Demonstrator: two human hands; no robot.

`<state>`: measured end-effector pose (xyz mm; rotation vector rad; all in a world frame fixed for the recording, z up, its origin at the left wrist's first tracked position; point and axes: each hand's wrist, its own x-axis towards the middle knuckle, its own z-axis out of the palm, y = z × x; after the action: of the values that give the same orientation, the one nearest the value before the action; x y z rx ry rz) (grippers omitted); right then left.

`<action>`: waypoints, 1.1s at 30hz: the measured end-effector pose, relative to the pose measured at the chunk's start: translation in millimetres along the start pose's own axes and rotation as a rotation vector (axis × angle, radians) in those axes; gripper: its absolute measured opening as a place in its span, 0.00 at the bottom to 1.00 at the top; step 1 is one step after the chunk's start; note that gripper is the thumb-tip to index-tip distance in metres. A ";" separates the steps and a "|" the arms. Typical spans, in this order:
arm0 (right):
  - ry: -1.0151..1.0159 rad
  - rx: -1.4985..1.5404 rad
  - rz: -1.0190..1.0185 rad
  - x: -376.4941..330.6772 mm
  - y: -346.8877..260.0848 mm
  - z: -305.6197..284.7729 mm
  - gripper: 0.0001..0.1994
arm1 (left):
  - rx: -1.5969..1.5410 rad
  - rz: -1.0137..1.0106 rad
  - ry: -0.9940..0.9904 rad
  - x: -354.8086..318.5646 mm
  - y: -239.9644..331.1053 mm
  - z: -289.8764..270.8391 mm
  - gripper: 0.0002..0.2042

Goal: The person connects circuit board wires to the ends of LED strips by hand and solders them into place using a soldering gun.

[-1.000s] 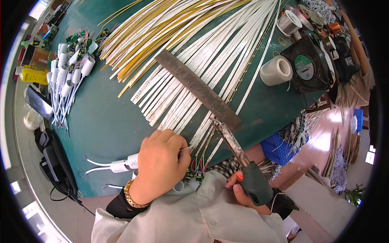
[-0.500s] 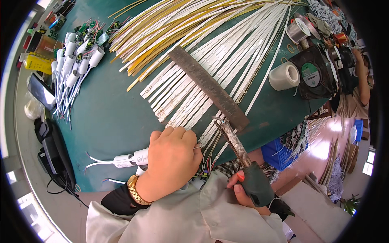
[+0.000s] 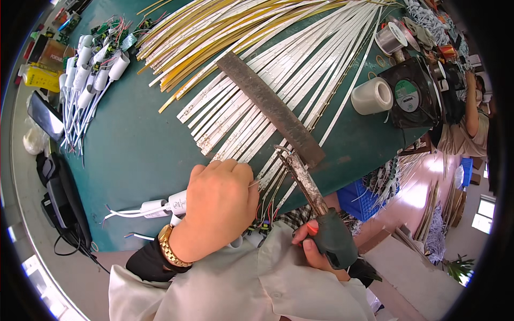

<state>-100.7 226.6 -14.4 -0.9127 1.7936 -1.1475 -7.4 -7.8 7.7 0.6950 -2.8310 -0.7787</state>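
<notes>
My right hand (image 3: 316, 251) grips the dark green handle of a soldering iron (image 3: 310, 187) with a red trigger. Its scorched metal barrel points up and left, and the bent tip lies over the near ends of white LED strips (image 3: 230, 117). My left hand (image 3: 219, 200) is closed at the table's near edge, beside the strip ends. A thin wire-like piece shows at its fingertips; what lies in the fist is hidden. White cylindrical drivers (image 3: 174, 204) with white leads lie against the left side of this hand. A dark flat bar (image 3: 270, 109) rests across the strips.
More drivers (image 3: 85, 80) with green boards are heaped at far left, near a phone (image 3: 45, 115) and a black case (image 3: 67, 200). At right are a solder spool (image 3: 391, 38), a white roll (image 3: 372, 96) and a black fan (image 3: 412, 93). A blue crate (image 3: 360, 200) stands below.
The whole view has shifted slightly, so everything sits a little further left and up. Both hands keep the same grip, and the iron tip stays near the strip ends.
</notes>
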 end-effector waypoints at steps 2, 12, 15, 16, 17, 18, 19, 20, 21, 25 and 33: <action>-0.041 0.009 0.011 -0.3 -0.3 -2.2 0.11 | -0.001 0.001 0.003 0.3 -0.1 0.3 0.05; 0.085 0.104 -0.013 0.7 3.2 2.6 0.06 | -0.036 -0.069 0.108 -1.8 -0.6 -5.4 0.04; 0.006 -0.032 -0.099 6.2 -1.6 -1.8 0.04 | -0.117 -0.096 0.085 -2.8 -8.1 -7.6 0.03; 0.035 -0.014 -0.078 6.1 -2.7 0.1 0.03 | -0.157 -0.104 0.069 -2.9 -9.8 -7.6 0.03; 0.064 0.005 -0.055 5.6 -3.7 0.7 0.03 | -0.156 -0.101 0.065 -2.3 -9.0 -9.8 0.03; 0.067 0.007 -0.053 5.9 -4.6 -0.1 0.03 | -0.198 -0.129 0.019 -1.6 -6.9 -13.8 0.03; 0.073 -0.021 -0.080 6.9 -5.4 -1.3 0.03 | -0.240 -0.157 -0.028 -0.7 -5.6 -15.6 0.03; 0.074 -0.048 -0.109 8.0 -5.8 -1.5 0.03 | -0.238 -0.158 -0.029 -0.8 -6.2 -15.2 0.03; 0.074 -0.046 -0.109 7.3 -4.6 -0.7 0.03 | -0.233 -0.139 0.003 -0.8 -7.2 -13.8 0.03; 0.074 0.043 0.008 4.2 0.2 1.2 0.02 | -0.185 -0.050 0.058 -1.3 -9.6 -11.9 0.03; 0.038 -0.021 -0.019 7.5 -1.4 -3.7 0.03 | -0.165 -0.089 -0.005 -3.7 -2.7 -10.6 0.04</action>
<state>-107.0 220.8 -13.9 -0.9279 1.8349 -1.1671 -0.6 -13.0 15.5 0.7987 -2.7159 -1.0158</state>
